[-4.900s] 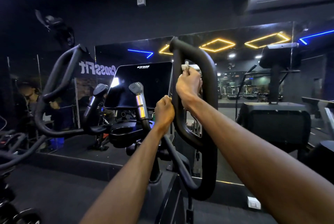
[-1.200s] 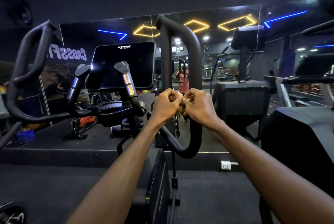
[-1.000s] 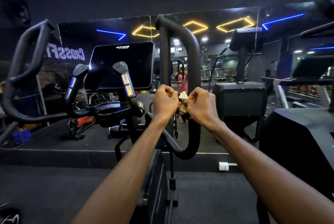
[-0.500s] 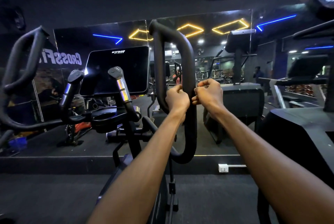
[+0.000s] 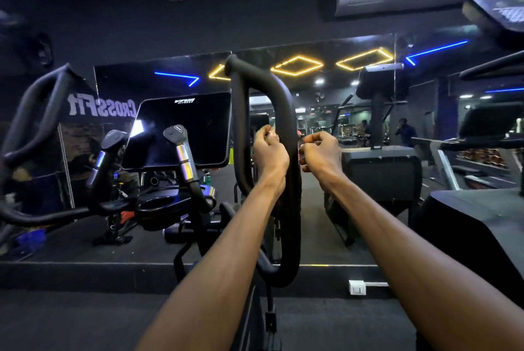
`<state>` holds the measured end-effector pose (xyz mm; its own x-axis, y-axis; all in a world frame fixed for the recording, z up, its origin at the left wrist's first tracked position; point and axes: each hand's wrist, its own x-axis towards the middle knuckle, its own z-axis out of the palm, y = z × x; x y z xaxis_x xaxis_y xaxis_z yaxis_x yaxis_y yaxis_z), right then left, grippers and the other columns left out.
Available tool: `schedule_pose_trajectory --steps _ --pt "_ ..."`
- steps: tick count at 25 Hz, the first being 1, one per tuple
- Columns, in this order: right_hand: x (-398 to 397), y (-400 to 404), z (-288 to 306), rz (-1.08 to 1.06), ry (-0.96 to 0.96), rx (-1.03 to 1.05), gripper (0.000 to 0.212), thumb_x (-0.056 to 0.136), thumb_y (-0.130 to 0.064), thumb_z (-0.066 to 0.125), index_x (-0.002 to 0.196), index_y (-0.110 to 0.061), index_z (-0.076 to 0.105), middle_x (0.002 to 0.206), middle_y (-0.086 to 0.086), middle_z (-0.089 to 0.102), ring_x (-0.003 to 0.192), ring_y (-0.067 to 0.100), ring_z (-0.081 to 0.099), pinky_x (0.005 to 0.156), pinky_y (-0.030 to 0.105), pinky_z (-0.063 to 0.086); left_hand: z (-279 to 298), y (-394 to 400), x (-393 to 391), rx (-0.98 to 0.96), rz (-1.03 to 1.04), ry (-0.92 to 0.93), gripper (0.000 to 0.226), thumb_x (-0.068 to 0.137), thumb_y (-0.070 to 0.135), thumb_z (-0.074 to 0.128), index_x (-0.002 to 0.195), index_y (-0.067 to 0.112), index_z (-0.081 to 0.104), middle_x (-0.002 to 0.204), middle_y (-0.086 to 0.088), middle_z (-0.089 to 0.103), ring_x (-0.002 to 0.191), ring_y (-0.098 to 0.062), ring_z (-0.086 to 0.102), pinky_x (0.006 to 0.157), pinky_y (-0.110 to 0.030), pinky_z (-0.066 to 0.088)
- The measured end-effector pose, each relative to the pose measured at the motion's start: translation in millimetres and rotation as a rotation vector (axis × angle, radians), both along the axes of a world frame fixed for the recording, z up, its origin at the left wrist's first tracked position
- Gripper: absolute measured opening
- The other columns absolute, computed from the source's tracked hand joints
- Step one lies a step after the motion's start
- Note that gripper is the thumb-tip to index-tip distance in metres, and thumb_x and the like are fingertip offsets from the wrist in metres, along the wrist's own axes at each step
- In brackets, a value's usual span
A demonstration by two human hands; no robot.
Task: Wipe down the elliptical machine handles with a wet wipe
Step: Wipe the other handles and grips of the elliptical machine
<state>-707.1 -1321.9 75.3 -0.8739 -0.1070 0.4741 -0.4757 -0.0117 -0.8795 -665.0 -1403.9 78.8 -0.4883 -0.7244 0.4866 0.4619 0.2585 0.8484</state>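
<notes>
The elliptical's black right loop handle [image 5: 287, 101] rises in the middle of the view. My left hand [image 5: 269, 152] is inside the loop, just left of its right bar, and pinches a small pale piece of wet wipe [image 5: 271, 130] at its fingertips. My right hand [image 5: 321, 153] is on the other side of that bar with curled fingers, and a pale bit shows at its fingertips. Most of the wipe is hidden behind the bar and my fingers. The black left loop handle [image 5: 42, 107] stands at the far left.
The dark console screen [image 5: 184, 129], two short fixed grips [image 5: 184, 155] and a cup holder [image 5: 158, 203] sit left of my hands. A wall mirror lies ahead, and other black machines [image 5: 381, 172] [image 5: 482, 226] stand to the right. A white socket [image 5: 357, 287] is low on the ledge.
My hands went from meeting in front of the loop with the wipe between them to either side of its right bar. They have drawn slightly further apart since half a second ago.
</notes>
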Motion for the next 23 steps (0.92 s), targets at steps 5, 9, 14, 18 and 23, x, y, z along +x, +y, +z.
schedule_pose_trajectory --steps 5,9,14,18,23 --pt "-18 -9 12 0.042 0.021 -0.026 0.019 0.069 -0.022 0.05 0.083 -0.027 0.061 0.086 0.004 0.07 0.087 0.029 0.069 0.081 0.056 0.057 -26 26 16 -0.158 0.106 -0.226 0.045 0.107 0.038 0.022 0.111 0.01 0.057 0.096 -0.01 0.063 0.097 -0.029 0.061 0.08 -0.029 0.046" --pt "-16 -13 28 0.047 0.068 -0.005 0.01 0.077 -0.02 0.052 0.08 -0.025 0.06 0.084 0.003 0.069 0.087 0.029 0.067 0.084 0.051 0.056 15 16 -4 -0.132 0.154 -0.099 0.052 0.106 0.037 0.025 0.114 0.002 0.062 0.107 -0.019 0.068 0.103 -0.037 0.063 0.085 -0.041 0.048" --pt "-27 -18 41 0.152 0.145 -0.062 0.015 0.099 -0.032 0.047 0.093 -0.02 0.054 0.09 0.002 0.061 0.087 0.021 0.059 0.078 0.042 0.051 15 17 -7 -0.291 0.188 -0.152 0.046 0.107 0.035 0.022 0.11 0.009 0.06 0.085 -0.006 0.064 0.079 -0.02 0.063 0.06 -0.027 0.041" --pt "-31 -33 43 0.257 0.159 -0.104 0.033 0.104 -0.042 0.034 0.106 -0.012 0.048 0.092 0.002 0.055 0.084 0.017 0.054 0.071 0.033 0.042 5 15 4 -0.363 0.276 -0.143 0.042 0.107 0.026 0.027 0.107 0.004 0.063 0.105 -0.016 0.067 0.099 -0.029 0.062 0.074 -0.031 0.041" --pt "-29 -49 34 0.182 0.262 -0.078 0.056 0.104 -0.053 0.019 0.113 -0.009 0.053 0.098 0.012 0.062 0.091 0.027 0.059 0.081 0.041 0.047 80 -6 -15 -0.32 0.331 -0.155 0.048 0.104 0.032 0.031 0.105 0.001 0.067 0.105 -0.021 0.069 0.101 -0.036 0.063 0.078 -0.036 0.049"
